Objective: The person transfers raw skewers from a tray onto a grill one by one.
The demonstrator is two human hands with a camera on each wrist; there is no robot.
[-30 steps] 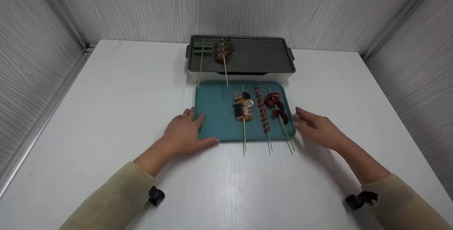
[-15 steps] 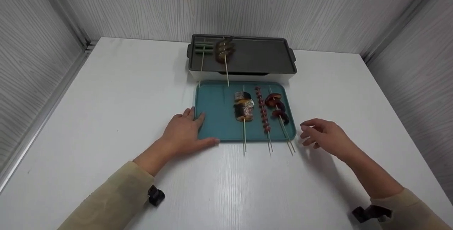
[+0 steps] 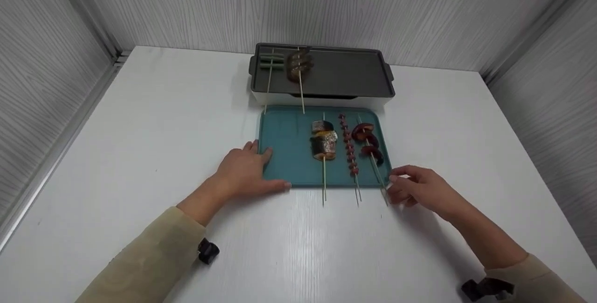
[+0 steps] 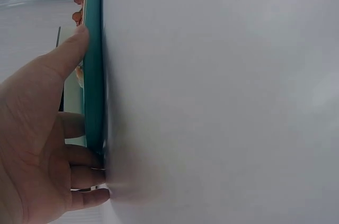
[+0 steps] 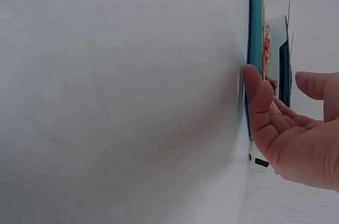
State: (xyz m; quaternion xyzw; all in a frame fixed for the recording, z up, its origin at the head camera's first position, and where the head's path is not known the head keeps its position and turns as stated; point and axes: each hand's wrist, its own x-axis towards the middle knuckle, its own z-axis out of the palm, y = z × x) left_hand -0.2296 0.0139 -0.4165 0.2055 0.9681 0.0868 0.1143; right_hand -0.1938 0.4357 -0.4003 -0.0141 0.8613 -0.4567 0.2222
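Note:
A teal tray (image 3: 287, 158) lies on the white table. My left hand (image 3: 240, 172) rests at its front left corner, thumb along the front rim and fingers spread by the left side. On the tray's right half are a skewer of silver-and-black chunks (image 3: 324, 147), a thin skewer of small red beads (image 3: 350, 149) and a skewer of dark red curved slices (image 3: 368, 142). My right hand (image 3: 419, 189) is at the front right corner, beside the sticks of the dark red skewer. Its fingers bend near the rim; in the right wrist view the thumb stands apart from them.
Behind the tray stands a grill (image 3: 345, 77) with a dark plate. On its left side lie a skewer of green pieces (image 3: 271, 65) and a brown skewer (image 3: 298, 66), their sticks reaching over the tray's back edge. Pale wood-grain panels (image 3: 326, 4) enclose the table.
My right hand drew back from the tray's right side, then came in again lower, to the front right corner by the skewer sticks. My left hand stayed in place.

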